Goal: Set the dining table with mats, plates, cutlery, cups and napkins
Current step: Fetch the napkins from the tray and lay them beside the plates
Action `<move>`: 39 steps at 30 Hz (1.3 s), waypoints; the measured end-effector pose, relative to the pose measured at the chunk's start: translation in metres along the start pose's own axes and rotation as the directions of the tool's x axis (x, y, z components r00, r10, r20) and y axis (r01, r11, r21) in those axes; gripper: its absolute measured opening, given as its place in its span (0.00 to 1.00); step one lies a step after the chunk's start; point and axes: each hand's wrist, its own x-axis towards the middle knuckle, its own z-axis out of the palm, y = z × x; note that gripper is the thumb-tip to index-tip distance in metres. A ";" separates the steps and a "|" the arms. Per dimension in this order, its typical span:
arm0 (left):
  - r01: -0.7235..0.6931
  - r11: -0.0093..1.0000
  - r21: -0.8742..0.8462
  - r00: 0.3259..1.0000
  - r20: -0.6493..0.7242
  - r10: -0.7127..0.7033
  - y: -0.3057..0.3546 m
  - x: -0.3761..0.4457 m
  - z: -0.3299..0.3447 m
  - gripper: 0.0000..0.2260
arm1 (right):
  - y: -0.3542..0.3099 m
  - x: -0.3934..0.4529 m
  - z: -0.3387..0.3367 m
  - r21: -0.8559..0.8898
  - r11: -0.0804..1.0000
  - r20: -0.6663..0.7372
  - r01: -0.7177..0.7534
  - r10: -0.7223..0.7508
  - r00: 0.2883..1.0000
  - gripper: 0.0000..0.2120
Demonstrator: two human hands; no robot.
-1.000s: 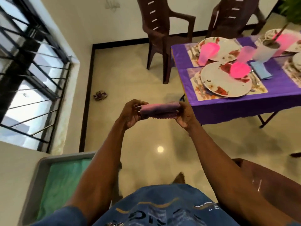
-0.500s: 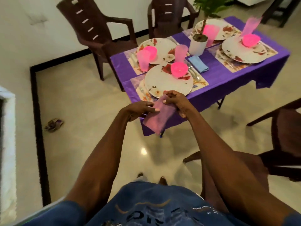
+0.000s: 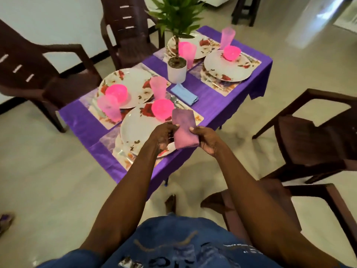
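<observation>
A folded purple-pink napkin [image 3: 184, 129] is pinched between my left hand [image 3: 164, 135] and my right hand [image 3: 207, 140], held above the near edge of the table. Under it sits the nearest floral plate [image 3: 141, 128] on a place mat [image 3: 108, 140], with a pink bowl [image 3: 162, 109] on the plate. A purple cloth covers the table [image 3: 218, 97]. A folded blue napkin [image 3: 184, 93] lies near the table's middle. Three further plates carry pink bowls and pink cups [image 3: 158, 87]. Cutlery [image 3: 173, 99] shows beside the near plate.
A white pot with a green plant [image 3: 176, 71] stands mid-table. Brown plastic chairs stand around: two at the far left [image 3: 38, 74], [image 3: 127, 35], two at my right [image 3: 313, 140], [image 3: 270, 206]. My foot [image 3: 171, 203] is on the tiled floor by the table.
I have turned and walked from the window side up to the table. The napkin went from a horizontal roll to a folded rectangle held over the near plate.
</observation>
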 end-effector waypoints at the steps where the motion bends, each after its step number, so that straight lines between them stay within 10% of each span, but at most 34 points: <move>1: 0.027 0.999 -0.019 0.999 0.026 -0.027 0.008 0.011 0.005 0.09 | -0.009 0.007 -0.004 -0.011 1.000 -0.020 0.009 -0.009 1.000 0.08; 7: 0.115 0.990 -0.084 0.990 0.095 -0.107 0.040 0.078 0.031 0.20 | -0.042 0.044 -0.028 -0.033 0.999 -0.099 -0.006 0.003 0.995 0.13; 15: 0.120 0.939 -0.324 0.982 0.177 -0.064 0.057 0.149 0.074 0.06 | -0.078 0.085 -0.080 0.033 0.997 -0.112 -0.076 0.080 0.991 0.19; 39: -0.100 0.812 -0.576 0.992 -0.122 0.035 0.152 0.467 0.394 0.08 | -0.362 0.277 -0.422 -0.091 0.976 -0.094 -0.199 0.190 0.977 0.11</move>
